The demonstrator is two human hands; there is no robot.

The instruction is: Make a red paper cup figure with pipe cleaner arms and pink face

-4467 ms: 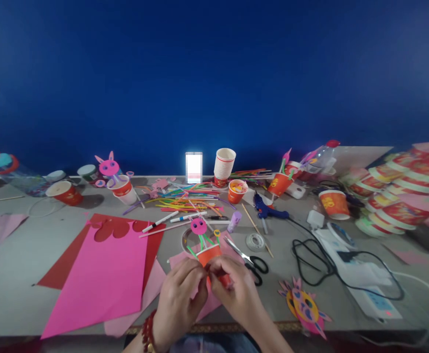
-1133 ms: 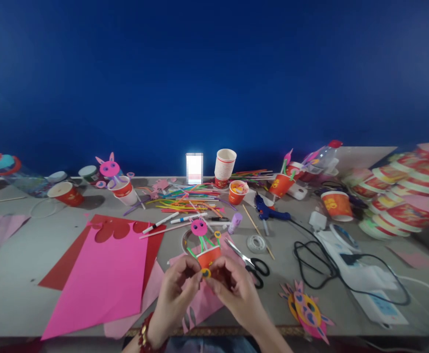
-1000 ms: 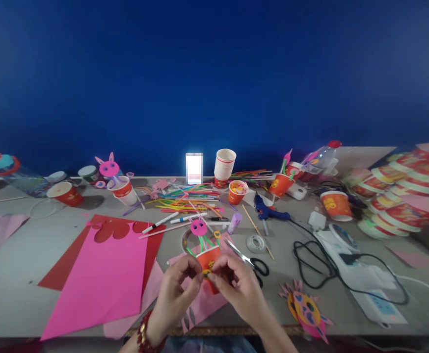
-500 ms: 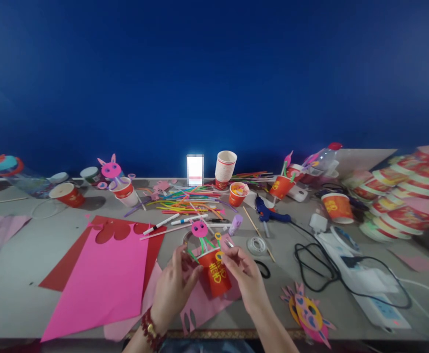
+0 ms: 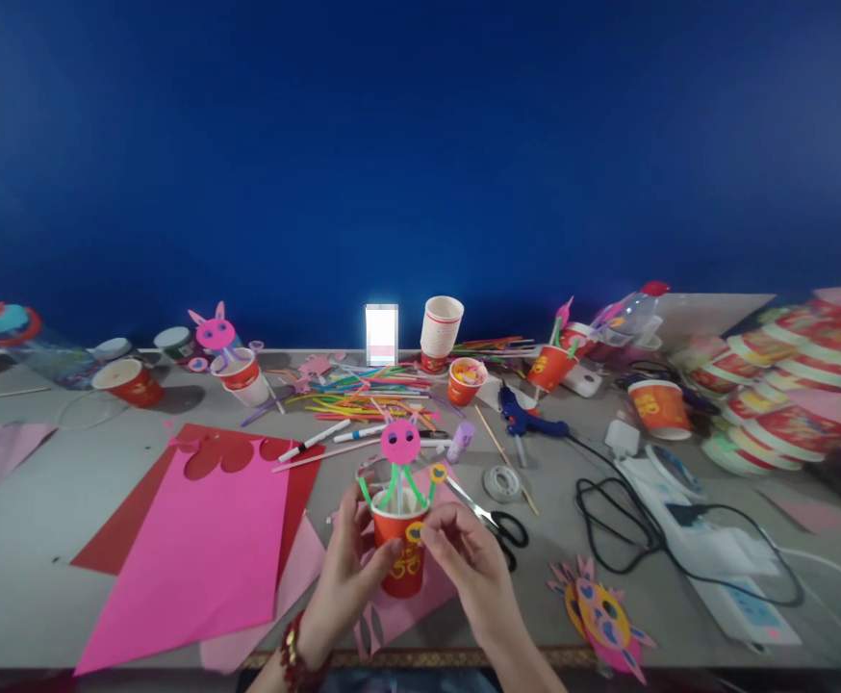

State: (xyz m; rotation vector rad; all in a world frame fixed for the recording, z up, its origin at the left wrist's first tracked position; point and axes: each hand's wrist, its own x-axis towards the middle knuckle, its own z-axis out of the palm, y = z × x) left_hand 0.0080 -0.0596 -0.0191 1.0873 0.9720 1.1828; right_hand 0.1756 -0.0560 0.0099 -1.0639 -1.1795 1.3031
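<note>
A red paper cup [image 5: 401, 579] with yellow lettering stands upright before me, and my left hand [image 5: 341, 573] is wrapped around its left side. From its mouth rises a pink paper animal face [image 5: 399, 440] on a stick, with green pipe cleaners [image 5: 411, 484] bent outward beneath. One of these ends in a yellow paper disc [image 5: 438, 473] at the upper right. Between thumb and finger, my right hand [image 5: 472, 563] pinches a second yellow disc with a dark centre [image 5: 415, 532], against or just before the cup's front. Just right of that hand lie black-handled scissors [image 5: 501, 522], partly covered.
Pink sheets [image 5: 204, 568] lie on the left. Several pipe cleaners [image 5: 369, 390] spread behind the cup. A blue glue gun [image 5: 528, 419] with its cord, a tape roll [image 5: 502, 483] and a power strip [image 5: 745, 602] are on the right. Cup stacks [image 5: 800, 385] stand far right.
The cup has gone from tilted to upright and its face figure has shifted slightly right. My right hand has moved a little left and down with the disc, uncovering more of the scissors.
</note>
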